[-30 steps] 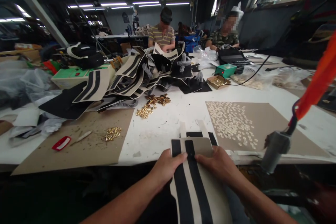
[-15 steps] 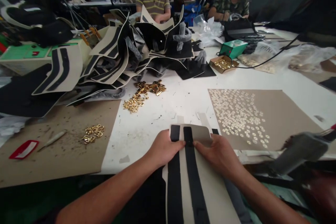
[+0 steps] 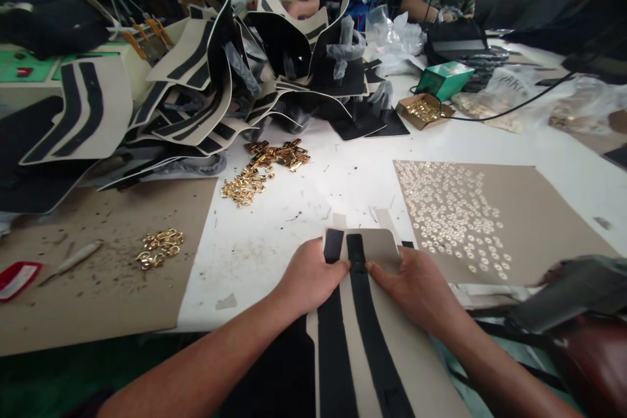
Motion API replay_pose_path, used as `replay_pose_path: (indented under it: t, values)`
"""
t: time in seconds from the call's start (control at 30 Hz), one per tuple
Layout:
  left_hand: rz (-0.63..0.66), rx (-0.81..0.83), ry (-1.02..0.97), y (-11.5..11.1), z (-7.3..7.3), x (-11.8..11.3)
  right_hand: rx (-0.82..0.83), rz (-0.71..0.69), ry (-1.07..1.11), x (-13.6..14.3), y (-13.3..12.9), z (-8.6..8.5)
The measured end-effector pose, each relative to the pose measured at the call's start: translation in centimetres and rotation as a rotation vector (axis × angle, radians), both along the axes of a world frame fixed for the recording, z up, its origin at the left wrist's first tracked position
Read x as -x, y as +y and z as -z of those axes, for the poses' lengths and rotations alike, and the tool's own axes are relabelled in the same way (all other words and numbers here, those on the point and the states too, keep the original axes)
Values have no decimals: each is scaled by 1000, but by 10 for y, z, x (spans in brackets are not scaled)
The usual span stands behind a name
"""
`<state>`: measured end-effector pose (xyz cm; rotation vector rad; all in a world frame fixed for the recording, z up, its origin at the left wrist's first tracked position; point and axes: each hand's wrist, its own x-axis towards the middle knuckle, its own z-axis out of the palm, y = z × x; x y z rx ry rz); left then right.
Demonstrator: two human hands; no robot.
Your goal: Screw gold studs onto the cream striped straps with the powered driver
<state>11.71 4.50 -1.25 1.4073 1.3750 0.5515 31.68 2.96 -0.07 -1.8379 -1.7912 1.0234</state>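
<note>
A beige panel with two black stripes (image 3: 386, 333) runs from the table's front edge down toward me. My left hand (image 3: 311, 277) grips its left side near the far end, thumb lying on top beside the right-hand stripe. On the other side my right hand (image 3: 418, 284) holds the panel the same way, its thumb close to a small dark spot on that stripe. The fingers under the panel are hidden. Beyond the hands, gold metal fittings (image 3: 279, 155) lie heaped on the white table (image 3: 294, 235).
Striped panels (image 3: 186, 59) are piled at the back left. Small rings (image 3: 445, 209) cover a brown sheet at right. A green box (image 3: 443, 80) stands behind a carton of gold pieces (image 3: 422, 111). At left lie gold rings (image 3: 159, 248) and a pointed tool (image 3: 73, 261). Two people sit across the table.
The camera view has shifted slightly, so the table items at left appear farther left. Both hands keep their hold on the striped panel, with little change in their pose.
</note>
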Motion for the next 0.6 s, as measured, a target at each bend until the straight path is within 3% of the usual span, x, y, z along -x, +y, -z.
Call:
replay_pose_path:
  t: [0.47,0.6]
  values:
    - [-87,-121,139,-8,0,-8,-4,14,-79,3,7,2]
    - [-151,-250,303,-10,3,-9,-34,4,-117,3,8,5]
